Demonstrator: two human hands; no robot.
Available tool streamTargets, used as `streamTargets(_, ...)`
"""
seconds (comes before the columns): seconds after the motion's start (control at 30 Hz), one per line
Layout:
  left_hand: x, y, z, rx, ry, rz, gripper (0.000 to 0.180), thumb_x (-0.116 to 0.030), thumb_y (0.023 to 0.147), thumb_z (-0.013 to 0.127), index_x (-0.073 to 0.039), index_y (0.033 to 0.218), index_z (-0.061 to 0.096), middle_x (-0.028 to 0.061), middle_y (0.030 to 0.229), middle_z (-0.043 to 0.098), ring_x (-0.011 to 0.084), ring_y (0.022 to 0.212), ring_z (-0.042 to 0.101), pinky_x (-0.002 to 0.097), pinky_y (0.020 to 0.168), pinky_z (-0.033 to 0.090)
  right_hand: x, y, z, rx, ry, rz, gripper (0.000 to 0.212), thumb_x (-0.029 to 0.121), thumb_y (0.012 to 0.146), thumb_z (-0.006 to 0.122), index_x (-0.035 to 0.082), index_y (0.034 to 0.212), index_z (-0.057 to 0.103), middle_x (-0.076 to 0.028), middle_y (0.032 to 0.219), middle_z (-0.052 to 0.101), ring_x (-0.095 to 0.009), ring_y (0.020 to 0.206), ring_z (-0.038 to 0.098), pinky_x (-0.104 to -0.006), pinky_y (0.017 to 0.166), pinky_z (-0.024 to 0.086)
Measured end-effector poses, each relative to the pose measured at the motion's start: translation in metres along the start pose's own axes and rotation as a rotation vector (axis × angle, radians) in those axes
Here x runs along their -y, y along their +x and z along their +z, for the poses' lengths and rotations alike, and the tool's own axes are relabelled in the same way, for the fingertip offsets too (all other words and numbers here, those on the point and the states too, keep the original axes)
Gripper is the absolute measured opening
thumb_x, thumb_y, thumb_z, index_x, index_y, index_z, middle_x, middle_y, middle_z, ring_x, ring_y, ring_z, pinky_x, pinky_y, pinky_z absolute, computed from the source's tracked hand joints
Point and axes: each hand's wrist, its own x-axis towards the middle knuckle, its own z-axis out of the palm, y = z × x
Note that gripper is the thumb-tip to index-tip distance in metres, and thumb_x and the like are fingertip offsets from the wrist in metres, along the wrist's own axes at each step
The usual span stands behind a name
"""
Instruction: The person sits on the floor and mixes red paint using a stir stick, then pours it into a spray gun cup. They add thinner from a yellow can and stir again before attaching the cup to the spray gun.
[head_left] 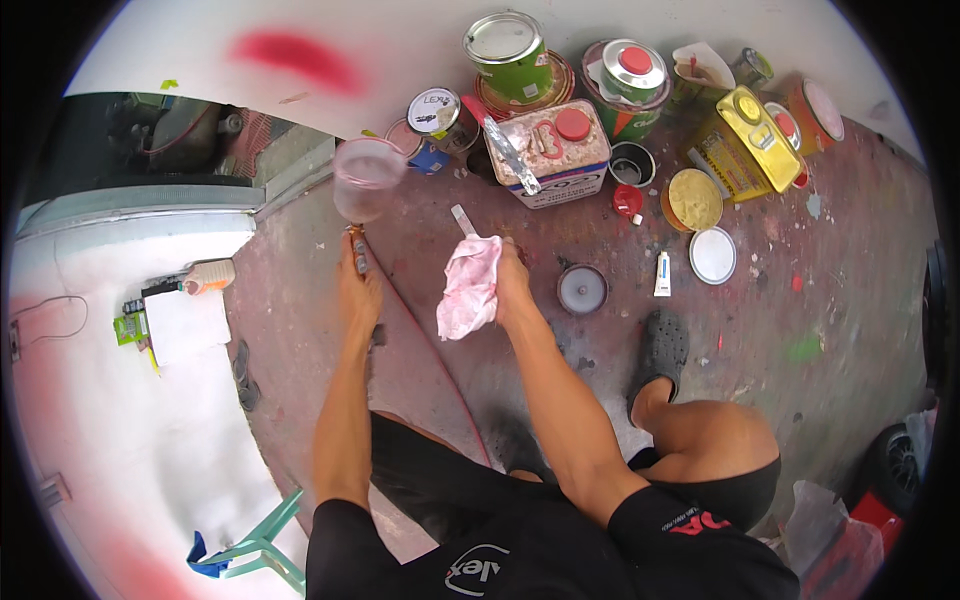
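My left hand (360,292) is closed round the grip of a spray gun (357,246), whose clear, pink-tinted cup (368,182) stands on top. A thin red hose (418,345) runs from near the gun down towards my legs. In my right hand (513,282) is a crumpled white rag (468,292) with pink stains. Beyond the rag pokes the end of a flat, pale stick (463,220); its lower part is hidden. The two hands are apart, held above the stained floor.
Ahead stand a paint-smeared rectangular can (550,150), green tins (512,65), a yellow can (755,145) and an open tub (692,200). A round grey lid-like piece (582,290), a small tube (663,274) and a white lid (712,256) lie nearer. A green plastic stool (262,548) is at lower left.
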Motion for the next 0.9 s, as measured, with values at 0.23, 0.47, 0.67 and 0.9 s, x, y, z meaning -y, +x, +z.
streamTargets(0.23,-0.039,0.043,0.125,0.030,-0.854,-0.876,0.028,-0.003,0.103,0.059,-0.007,0.130,0.058,0.0049,0.094,0.062,0.0124,0.067,0.063,0.0280,0.053,0.054,0.023,-0.017,-0.054,0.047,-0.001,-0.050,0.067,0.059,0.119,0.036,0.004,0.145,0.062,-0.015,0.138,0.071,-0.031,0.121,0.074,-0.0468,0.105,0.062)
streamTargets(0.47,-0.011,0.070,0.174,0.043,-0.926,-0.856,0.020,-0.006,0.106,0.061,-0.007,0.125,0.059,0.0040,0.094,0.063,0.0115,0.067,0.064,0.0278,0.053,0.055,0.042,-0.034,-0.084,0.064,-0.058,0.004,0.064,0.058,0.118,0.038,0.006,0.143,0.065,-0.015,0.136,0.074,-0.031,0.122,0.075,-0.0481,0.107,0.061)
streamTargets(0.67,0.007,0.077,0.177,0.107,-0.883,-0.816,0.020,-0.009,0.106,0.064,-0.004,0.125,0.061,0.0059,0.097,0.066,0.0131,0.070,0.068,0.0265,0.056,0.058,0.054,-0.033,-0.085,0.077,-0.083,-0.012,0.065,0.059,0.118,0.039,0.005,0.144,0.064,-0.015,0.135,0.073,-0.031,0.121,0.074,-0.0478,0.106,0.062)
streamTargets(0.9,-0.006,0.077,0.177,0.143,-0.883,-0.803,0.030,-0.016,0.106,0.071,-0.003,0.131,0.061,0.0085,0.109,0.068,0.0168,0.085,0.074,0.0298,0.066,0.061,0.062,-0.031,-0.088,0.106,-0.013,-0.031,0.064,0.057,0.119,0.039,0.004,0.145,0.064,-0.016,0.136,0.073,-0.031,0.123,0.074,-0.0477,0.107,0.062)
